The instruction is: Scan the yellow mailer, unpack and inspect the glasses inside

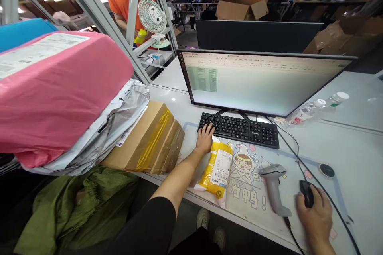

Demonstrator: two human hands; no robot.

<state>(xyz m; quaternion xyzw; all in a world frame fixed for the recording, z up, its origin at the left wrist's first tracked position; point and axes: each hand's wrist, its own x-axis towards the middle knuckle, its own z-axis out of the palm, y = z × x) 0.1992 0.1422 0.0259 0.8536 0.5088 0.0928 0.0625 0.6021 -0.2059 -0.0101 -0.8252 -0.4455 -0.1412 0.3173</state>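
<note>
My left hand rests on the left end of a black keyboard, its fingers spread over the keys. Around a black computer mouse on the right, my right hand is closed. Between the hands, a yellow-and-white parcel with a barcode label lies on the patterned desk mat. A grey barcode scanner lies just left of the mouse, its cable running toward the desk's front edge. Behind the keyboard stands a monitor that displays a spreadsheet-like window.
At the left are stacked a cardboard box, grey-white bags and a pink parcel. Plastic bottles lie right of the monitor. A small fan stands by the metal frame. Two people in orange are beyond; one holds something yellow.
</note>
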